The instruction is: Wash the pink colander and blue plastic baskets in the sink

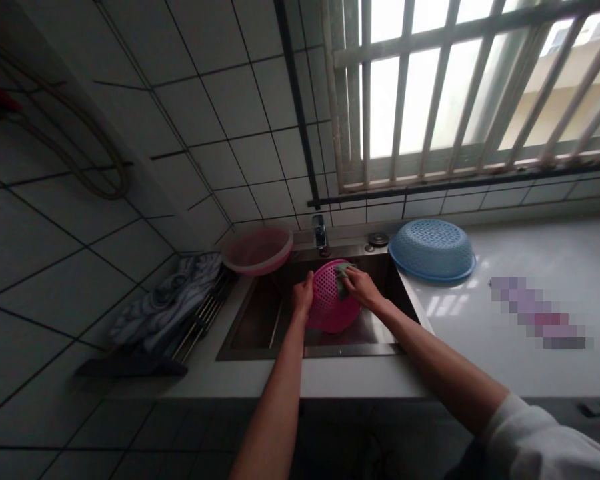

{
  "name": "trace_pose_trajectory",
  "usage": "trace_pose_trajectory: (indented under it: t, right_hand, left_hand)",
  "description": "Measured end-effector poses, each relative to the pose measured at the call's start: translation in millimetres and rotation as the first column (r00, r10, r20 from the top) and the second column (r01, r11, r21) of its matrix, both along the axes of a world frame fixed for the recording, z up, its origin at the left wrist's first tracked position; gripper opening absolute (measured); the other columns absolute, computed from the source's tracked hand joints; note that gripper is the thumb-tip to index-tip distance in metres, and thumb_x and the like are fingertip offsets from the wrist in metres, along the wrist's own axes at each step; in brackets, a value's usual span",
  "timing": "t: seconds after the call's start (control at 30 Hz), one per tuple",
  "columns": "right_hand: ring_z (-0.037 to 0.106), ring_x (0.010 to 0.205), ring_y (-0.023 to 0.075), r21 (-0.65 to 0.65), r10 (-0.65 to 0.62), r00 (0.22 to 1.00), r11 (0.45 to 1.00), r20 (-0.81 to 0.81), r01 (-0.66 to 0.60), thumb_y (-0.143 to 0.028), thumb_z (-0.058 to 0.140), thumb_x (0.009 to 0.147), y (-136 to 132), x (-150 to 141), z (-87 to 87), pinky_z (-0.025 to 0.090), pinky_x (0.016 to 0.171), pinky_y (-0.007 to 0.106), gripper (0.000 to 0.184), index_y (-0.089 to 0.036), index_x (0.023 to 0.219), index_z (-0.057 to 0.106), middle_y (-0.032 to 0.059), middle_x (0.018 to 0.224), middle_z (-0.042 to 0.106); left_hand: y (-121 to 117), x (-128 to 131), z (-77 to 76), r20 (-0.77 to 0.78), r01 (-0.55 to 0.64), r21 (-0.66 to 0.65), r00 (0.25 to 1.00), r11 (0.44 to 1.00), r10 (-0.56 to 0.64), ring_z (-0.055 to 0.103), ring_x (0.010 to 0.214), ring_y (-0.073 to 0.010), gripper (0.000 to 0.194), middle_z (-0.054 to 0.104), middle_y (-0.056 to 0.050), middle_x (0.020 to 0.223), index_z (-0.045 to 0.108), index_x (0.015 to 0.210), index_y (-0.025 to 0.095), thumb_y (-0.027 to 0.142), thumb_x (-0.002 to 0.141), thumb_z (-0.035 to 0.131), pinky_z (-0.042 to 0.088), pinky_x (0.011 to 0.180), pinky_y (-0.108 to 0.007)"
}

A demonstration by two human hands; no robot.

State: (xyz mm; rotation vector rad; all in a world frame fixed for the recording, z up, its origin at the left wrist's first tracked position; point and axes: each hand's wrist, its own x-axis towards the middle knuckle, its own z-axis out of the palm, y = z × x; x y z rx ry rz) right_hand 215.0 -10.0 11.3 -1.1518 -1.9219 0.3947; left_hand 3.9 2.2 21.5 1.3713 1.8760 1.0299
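Observation:
A pink colander (pixel 333 310) is held tilted over the metal sink (pixel 360 350), its holed inside partly facing me. My left hand (pixel 303 293) grips its left rim, thumb up along the edge. In my right hand (pixel 361 285) is a greenish cloth (pixel 342 277), pressed against the colander's upper right part. The fingers of the right hand are closed round the cloth. Behind the colander stands the faucet (pixel 319 232).
A pink basin (pixel 257 250) with a pale rim sits at the sink's back left corner. On the right counter (pixel 460 347) lies an upturned blue basket (pixel 433 248). A metal rack (pixel 203 317) with grey striped cloth (pixel 173 300) stands at left. A drain cover (pixel 379 239) rests behind the sink.

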Motion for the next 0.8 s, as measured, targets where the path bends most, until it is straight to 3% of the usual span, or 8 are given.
trace_pose_trajectory:
  t: [0.1,0.2,0.27,0.37,0.47,0.57,0.7,0.8]
  right_hand:
    - [0.051,0.137,0.0286,0.173,0.165,0.977,0.967,0.136,-0.187,-0.018,0.058,0.098,-19,-22,9.2,0.041,0.118,0.047,0.014,-0.021,0.100,0.072,0.0113,0.125,0.067]
    - [0.045,0.143,0.0285,0.215,0.268,0.941,0.926,0.205,-0.311,-0.017,0.060,0.097,-29,-35,17.6,0.034,0.123,0.051,0.016,-0.023,0.105,0.073,0.0102,0.133,0.064]
    - [0.046,0.143,0.0273,0.203,0.258,0.952,0.936,0.164,-0.289,-0.018,0.056,0.100,-24,-30,18.1,0.035,0.123,0.051,0.022,-0.023,0.114,0.072,0.0098,0.136,0.064]
    - [0.052,0.137,0.0257,0.141,0.124,0.992,0.982,0.037,-0.128,-0.020,0.048,0.104,-9,-11,12.4,0.040,0.120,0.049,0.029,-0.022,0.124,0.069,0.0103,0.139,0.063]
    - [0.058,0.126,0.0258,0.073,0.023,0.999,0.997,0.027,-0.025,-0.022,0.046,0.105,-5,-1,7.9,0.046,0.113,0.048,0.028,-0.020,0.118,0.071,0.0115,0.128,0.067]
    - [0.053,0.131,0.0283,0.148,0.118,0.980,0.979,0.158,-0.141,-0.022,0.054,0.102,-17,-15,10.0,0.040,0.118,0.051,0.020,-0.021,0.108,0.073,0.0119,0.124,0.067]
    - [0.051,0.135,0.0280,0.238,0.290,0.916,0.903,0.278,-0.358,-0.023,0.060,0.100,-29,-37,16.2,0.036,0.121,0.052,0.014,-0.024,0.104,0.074,0.0091,0.131,0.067]
    - [0.054,0.133,0.0270,0.221,0.239,0.954,0.935,0.181,-0.276,-0.024,0.055,0.104,-20,-26,14.3,0.041,0.118,0.050,0.023,-0.024,0.118,0.073,0.0093,0.130,0.068]
  left_hand:
    - [2,3,0.0,-0.021,0.021,0.038,1.000,0.999,-0.020,0.063,0.063,-0.0227,0.063,0.065,-0.008,0.058,0.069,0.061,0.019,0.069,0.093,0.048,0.038,0.059,-0.030]
    - [3,1,-1.3,0.002,0.023,0.076,1.000,0.997,-0.023,0.066,0.071,-0.0243,0.060,0.069,-0.009,0.065,0.075,0.070,0.016,0.066,0.092,0.050,0.040,0.061,-0.029]
    - [2,0,-2.7,0.004,0.010,0.082,1.000,0.997,-0.011,0.064,0.069,-0.0231,0.063,0.067,-0.008,0.063,0.074,0.070,0.017,0.070,0.091,0.049,0.039,0.061,-0.029]
    - [2,0,-5.5,0.008,0.006,0.064,1.000,0.998,-0.007,0.056,0.058,-0.0193,0.069,0.059,-0.004,0.055,0.066,0.061,0.019,0.079,0.088,0.045,0.035,0.057,-0.029]
    - [2,3,-7.2,0.063,0.032,0.069,0.997,0.997,-0.036,0.050,0.054,-0.0167,0.070,0.054,-0.002,0.051,0.060,0.057,0.020,0.083,0.084,0.045,0.033,0.055,-0.029]
    - [3,6,-6.5,0.107,0.038,0.098,0.993,0.994,-0.048,0.049,0.057,-0.0163,0.070,0.054,-0.001,0.054,0.062,0.058,0.019,0.083,0.082,0.048,0.033,0.056,-0.028]
    - [5,4,-5.2,0.115,0.053,0.121,0.991,0.991,-0.067,0.054,0.065,-0.0182,0.069,0.060,-0.003,0.060,0.068,0.063,0.016,0.080,0.081,0.051,0.036,0.061,-0.028]
    - [6,3,-6.7,0.101,0.032,0.105,0.994,0.994,-0.043,0.051,0.062,-0.0174,0.068,0.054,-0.002,0.055,0.064,0.058,0.018,0.080,0.082,0.051,0.034,0.060,-0.028]
